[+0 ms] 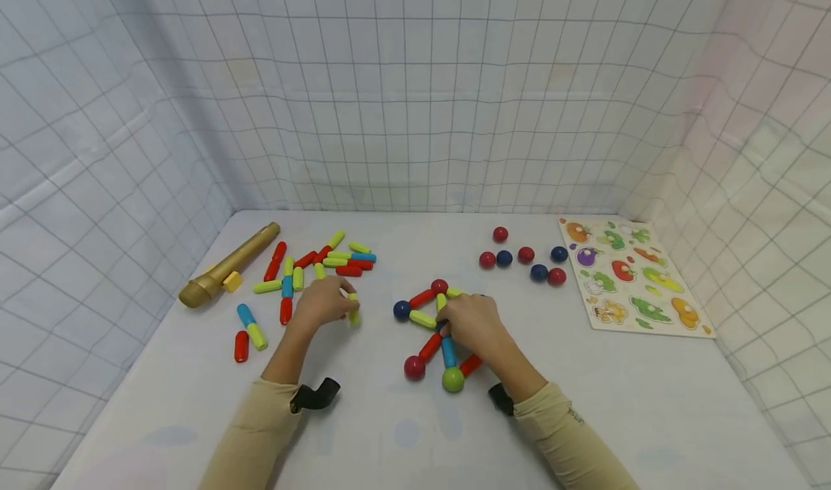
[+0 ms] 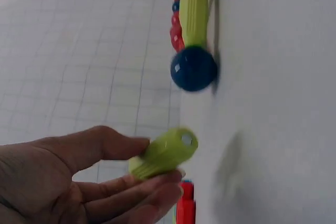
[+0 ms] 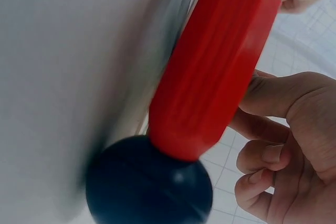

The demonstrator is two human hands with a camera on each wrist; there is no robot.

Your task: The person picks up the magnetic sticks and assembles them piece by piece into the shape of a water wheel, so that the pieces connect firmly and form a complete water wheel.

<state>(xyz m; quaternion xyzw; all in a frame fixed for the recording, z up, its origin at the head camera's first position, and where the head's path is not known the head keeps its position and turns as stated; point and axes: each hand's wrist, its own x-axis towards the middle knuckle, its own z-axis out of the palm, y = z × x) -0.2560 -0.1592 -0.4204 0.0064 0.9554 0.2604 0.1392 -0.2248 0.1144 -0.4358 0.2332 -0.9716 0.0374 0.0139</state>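
One green rod (image 2: pixel 167 151) sits pinched in the left hand (image 1: pixel 324 302) mid-frame; right hand (image 1: pixel 477 324) grips the ball-and-rod model (image 1: pixel 449 352), seemingly steadying it.

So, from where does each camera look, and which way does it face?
Head: worn on the head, facing forward and down at the table; left hand, right hand and sleeves show.
Left wrist: on that wrist, facing left fingers that pinch a yellow-green stick; right hand at top.
Right wrist: on that wrist, facing right hand and red stick; left hand at upper right.
Shared: head and left wrist both show the pinched stick.
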